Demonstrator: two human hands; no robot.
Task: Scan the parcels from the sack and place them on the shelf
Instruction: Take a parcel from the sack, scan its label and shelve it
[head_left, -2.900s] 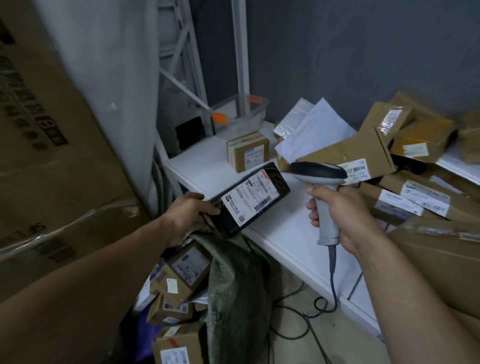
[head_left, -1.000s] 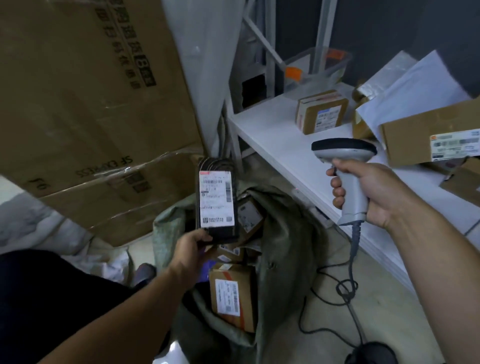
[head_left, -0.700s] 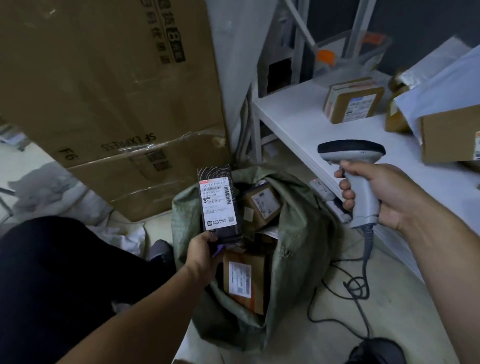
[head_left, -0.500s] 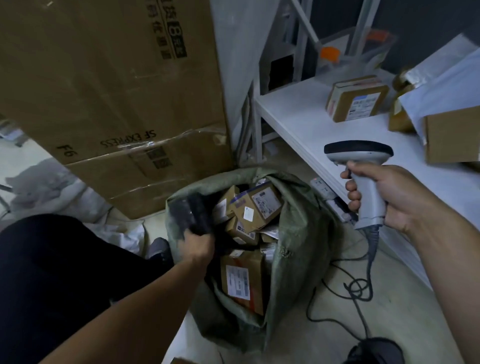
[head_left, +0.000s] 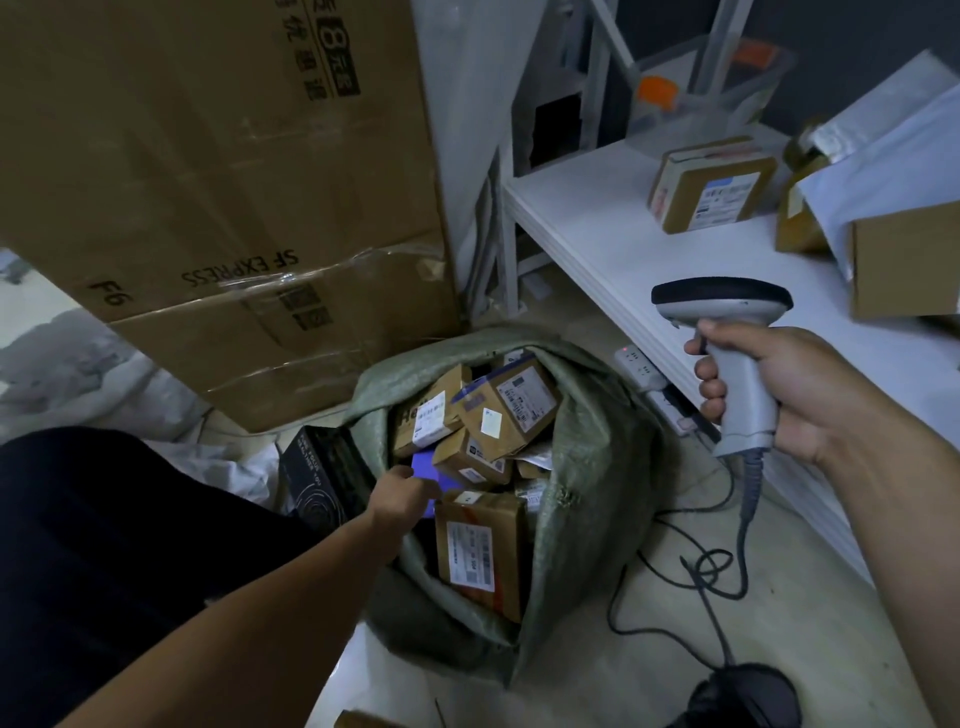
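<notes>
- Storage corner, dim light; pale floor (head_left: 587, 696), dark wall behind.
- Stacked cardboard cartons (head_left: 208, 197), by far the largest items, stand up and left of the left hand (head_left: 402, 493); "SF EXPRESS" is printed upside down on one.
- White shelf (head_left: 592, 244) runs behind and beyond the right hand (head_left: 810, 395). On it, above that hand: a labelled brown parcel (head_left: 711, 187), a white mailer (head_left: 893, 156) and a clear plastic bin (head_left: 717, 88).
- Green woven sack (head_left: 597, 467) sits open on the floor between the two hands, packed with brown labelled parcels (head_left: 511, 402). A long one (head_left: 480, 551) lies just right of the left hand.
- Black box (head_left: 317, 473) stands outside the sack, just left of the left hand, against the sack wall.
- Left hand reaches into the sack mouth, fingers at a flat purple packet (head_left: 423, 462). Blurred; cannot tell whether the fingers hold it or only touch it.
- Right hand is wrapped round the grip of the grey scanner (head_left: 737, 374), held upright in the air, dark head above the fist, facing left toward the sack.
- Scanner cable (head_left: 717, 566) drops from below the right hand and loops on the floor to a black base (head_left: 743, 696).
- White power strip (head_left: 639, 366) lies under the shelf edge, just left of the right hand.
</notes>
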